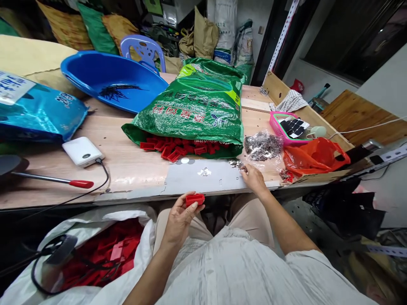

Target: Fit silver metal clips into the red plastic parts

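Fingers of the left hand (179, 218) grasp a red clip (195, 199), held over the lap just off the table (127, 169) edge. The right hand (253, 178) rests on the grey sheet (197, 180), fingertips curled onto scattered metal pieces (235, 163); whether one is pinched cannot be told. Judged step: picking a metal piece while the clip is held ready. Separating one piece calls for a fine fingertip pinch.

The left hand (180, 217) is held low at 6 o'clock, thumb and fingers pinched together, its bare forearm pointed toward 1 o'clock. The right hand (253, 178) is stretched toward 11 o'clock, palm down, fingers curled.
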Demonstrator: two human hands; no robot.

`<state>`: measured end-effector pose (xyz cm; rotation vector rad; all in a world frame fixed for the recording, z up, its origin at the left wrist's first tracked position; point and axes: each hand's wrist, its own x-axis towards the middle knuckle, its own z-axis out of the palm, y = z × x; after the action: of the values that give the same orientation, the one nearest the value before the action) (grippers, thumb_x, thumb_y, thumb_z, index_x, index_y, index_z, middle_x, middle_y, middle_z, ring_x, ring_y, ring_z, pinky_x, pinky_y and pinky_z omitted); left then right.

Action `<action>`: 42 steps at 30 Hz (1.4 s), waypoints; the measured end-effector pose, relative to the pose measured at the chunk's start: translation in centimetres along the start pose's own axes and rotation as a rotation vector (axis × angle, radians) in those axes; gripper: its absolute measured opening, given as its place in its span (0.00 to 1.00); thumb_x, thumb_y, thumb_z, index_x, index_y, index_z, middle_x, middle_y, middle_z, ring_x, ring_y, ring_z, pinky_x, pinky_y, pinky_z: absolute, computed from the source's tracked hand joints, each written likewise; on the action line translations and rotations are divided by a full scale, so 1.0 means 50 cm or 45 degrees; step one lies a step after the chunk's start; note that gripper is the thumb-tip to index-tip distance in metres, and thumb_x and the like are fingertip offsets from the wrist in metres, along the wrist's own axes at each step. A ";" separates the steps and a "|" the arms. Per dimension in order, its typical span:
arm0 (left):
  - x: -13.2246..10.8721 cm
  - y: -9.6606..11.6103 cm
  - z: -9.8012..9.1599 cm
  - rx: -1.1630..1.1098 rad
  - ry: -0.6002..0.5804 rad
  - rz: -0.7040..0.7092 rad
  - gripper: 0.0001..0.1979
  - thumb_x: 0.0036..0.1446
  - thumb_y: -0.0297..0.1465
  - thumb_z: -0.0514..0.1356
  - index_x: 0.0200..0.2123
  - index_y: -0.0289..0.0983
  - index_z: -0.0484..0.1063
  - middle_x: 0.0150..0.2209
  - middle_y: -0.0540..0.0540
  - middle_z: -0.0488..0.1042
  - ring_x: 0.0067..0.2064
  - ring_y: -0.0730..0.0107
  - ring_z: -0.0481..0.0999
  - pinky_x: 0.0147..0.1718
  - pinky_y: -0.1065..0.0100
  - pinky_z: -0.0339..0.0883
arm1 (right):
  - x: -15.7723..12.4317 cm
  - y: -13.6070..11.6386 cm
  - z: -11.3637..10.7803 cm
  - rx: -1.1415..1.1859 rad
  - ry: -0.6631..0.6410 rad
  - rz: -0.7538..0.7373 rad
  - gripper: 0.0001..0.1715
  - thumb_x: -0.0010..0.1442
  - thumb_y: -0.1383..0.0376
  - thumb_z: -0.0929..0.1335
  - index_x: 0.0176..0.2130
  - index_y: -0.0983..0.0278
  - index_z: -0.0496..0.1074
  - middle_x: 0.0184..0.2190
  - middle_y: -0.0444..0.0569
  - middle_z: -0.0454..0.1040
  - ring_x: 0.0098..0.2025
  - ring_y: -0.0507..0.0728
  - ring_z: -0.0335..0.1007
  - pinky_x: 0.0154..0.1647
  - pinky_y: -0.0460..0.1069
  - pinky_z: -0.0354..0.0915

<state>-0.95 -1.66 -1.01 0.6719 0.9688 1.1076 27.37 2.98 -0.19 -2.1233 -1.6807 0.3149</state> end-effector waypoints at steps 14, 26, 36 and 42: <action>-0.005 0.004 -0.014 -0.119 -0.001 -0.099 0.24 0.46 0.31 0.71 0.47 0.38 0.73 0.45 0.45 0.77 0.45 0.61 0.78 0.48 0.59 0.73 | 0.025 0.003 0.007 -0.059 -0.166 -0.129 0.14 0.63 0.69 0.62 0.45 0.59 0.72 0.45 0.48 0.74 0.48 0.57 0.69 0.51 0.50 0.62; -0.005 -0.020 -0.028 -0.170 -0.006 -0.180 0.24 0.45 0.30 0.71 0.47 0.38 0.72 0.44 0.44 0.78 0.43 0.63 0.79 0.48 0.59 0.73 | 0.080 -0.013 0.014 -0.142 -0.158 -0.125 0.19 0.63 0.70 0.61 0.52 0.58 0.69 0.51 0.49 0.73 0.52 0.58 0.68 0.51 0.50 0.61; -0.005 -0.026 -0.028 -0.177 0.034 -0.210 0.25 0.43 0.30 0.72 0.46 0.37 0.72 0.42 0.45 0.78 0.42 0.63 0.79 0.46 0.59 0.73 | 0.058 -0.042 0.015 -0.094 -0.116 -0.247 0.10 0.65 0.66 0.65 0.45 0.59 0.73 0.43 0.48 0.74 0.47 0.56 0.69 0.47 0.48 0.62; -0.006 -0.023 -0.025 -0.133 0.037 -0.204 0.25 0.43 0.31 0.72 0.47 0.39 0.72 0.42 0.45 0.79 0.43 0.62 0.79 0.48 0.58 0.73 | 0.060 -0.072 0.028 -0.222 -0.181 -0.277 0.07 0.64 0.63 0.66 0.41 0.60 0.75 0.43 0.49 0.73 0.44 0.55 0.70 0.43 0.47 0.63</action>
<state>-1.63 -2.33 -2.47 0.4860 0.9650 1.0211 24.36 6.80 0.41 -2.0536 -2.0692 0.2676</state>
